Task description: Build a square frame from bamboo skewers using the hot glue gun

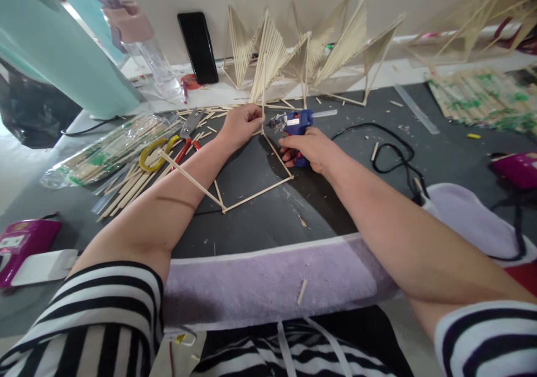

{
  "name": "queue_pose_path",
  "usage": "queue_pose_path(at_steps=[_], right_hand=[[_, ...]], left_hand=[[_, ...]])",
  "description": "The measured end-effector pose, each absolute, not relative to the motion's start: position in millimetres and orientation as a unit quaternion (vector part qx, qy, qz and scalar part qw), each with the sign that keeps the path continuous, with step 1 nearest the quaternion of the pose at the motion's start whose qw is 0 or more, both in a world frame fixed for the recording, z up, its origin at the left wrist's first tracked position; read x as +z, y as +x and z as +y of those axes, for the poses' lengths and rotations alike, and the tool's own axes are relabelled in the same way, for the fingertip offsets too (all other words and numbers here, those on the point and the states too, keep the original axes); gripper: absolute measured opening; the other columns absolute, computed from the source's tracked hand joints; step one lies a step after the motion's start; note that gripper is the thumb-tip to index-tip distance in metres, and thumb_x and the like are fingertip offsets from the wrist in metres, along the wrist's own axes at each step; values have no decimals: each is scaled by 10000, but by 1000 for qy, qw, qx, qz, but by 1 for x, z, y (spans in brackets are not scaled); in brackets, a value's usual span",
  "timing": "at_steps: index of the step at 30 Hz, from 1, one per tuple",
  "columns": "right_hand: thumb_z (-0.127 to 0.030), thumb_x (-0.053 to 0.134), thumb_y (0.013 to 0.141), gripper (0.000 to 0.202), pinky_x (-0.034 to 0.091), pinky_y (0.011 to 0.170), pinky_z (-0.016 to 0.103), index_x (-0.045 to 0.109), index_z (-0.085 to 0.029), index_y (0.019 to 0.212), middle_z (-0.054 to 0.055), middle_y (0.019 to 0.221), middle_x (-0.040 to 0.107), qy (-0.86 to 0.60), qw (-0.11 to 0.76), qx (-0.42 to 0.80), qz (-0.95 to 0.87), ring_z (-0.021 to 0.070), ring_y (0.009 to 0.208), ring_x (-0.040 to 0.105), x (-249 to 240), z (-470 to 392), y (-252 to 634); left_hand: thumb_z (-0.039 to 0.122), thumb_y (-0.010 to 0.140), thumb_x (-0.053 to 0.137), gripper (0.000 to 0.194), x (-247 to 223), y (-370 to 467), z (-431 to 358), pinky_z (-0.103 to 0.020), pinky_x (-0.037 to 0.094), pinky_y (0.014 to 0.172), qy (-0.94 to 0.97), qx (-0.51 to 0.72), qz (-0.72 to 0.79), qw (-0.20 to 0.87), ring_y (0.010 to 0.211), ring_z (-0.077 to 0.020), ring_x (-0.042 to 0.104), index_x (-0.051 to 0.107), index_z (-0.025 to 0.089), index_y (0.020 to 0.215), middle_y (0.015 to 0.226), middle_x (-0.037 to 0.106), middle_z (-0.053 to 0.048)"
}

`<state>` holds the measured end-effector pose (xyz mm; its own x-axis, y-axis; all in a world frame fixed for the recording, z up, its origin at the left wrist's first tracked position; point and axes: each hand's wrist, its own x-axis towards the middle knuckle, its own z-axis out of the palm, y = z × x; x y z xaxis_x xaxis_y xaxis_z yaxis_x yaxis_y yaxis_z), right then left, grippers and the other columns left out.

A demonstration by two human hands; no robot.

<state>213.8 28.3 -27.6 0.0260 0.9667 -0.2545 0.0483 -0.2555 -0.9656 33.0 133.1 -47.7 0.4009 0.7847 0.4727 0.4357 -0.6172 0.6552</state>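
Note:
My left hand [243, 125] pinches an upright wooden stick [264, 89] at a far corner of a stick frame [258, 194]. The frame lies on the dark grey table, and another stick [191, 178] slants up from its near left corner, over my left forearm. My right hand [306, 147] is wrapped round a blue glue gun [298, 121], whose nozzle points left, close to the foot of the upright stick. Whether the nozzle touches the wood cannot be made out. A clear glue stick [326, 113] juts from the back of the gun.
Scissors [159, 152], loose sticks [126, 192] and bagged sticks [109, 150] lie at the left. Behind stand a phone [198, 48], a bottle [146, 52] and finished stick structures [310, 52]. A black cord [394, 147] curls at the right, near more bagged sticks [482, 100].

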Motion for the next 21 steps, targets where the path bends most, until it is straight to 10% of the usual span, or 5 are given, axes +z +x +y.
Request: queue_pose_path(at_steps=[21], right_hand=[[-228, 756, 736, 211, 554, 398, 288, 569, -199, 642, 3, 487, 541, -634, 377, 473, -481, 138, 424, 529, -29, 31, 212]], left_hand=[[218, 757, 628, 33, -49, 32, 135, -353, 487, 768, 804, 392, 377, 240, 795, -203, 618, 632, 201, 728, 660, 597, -7]])
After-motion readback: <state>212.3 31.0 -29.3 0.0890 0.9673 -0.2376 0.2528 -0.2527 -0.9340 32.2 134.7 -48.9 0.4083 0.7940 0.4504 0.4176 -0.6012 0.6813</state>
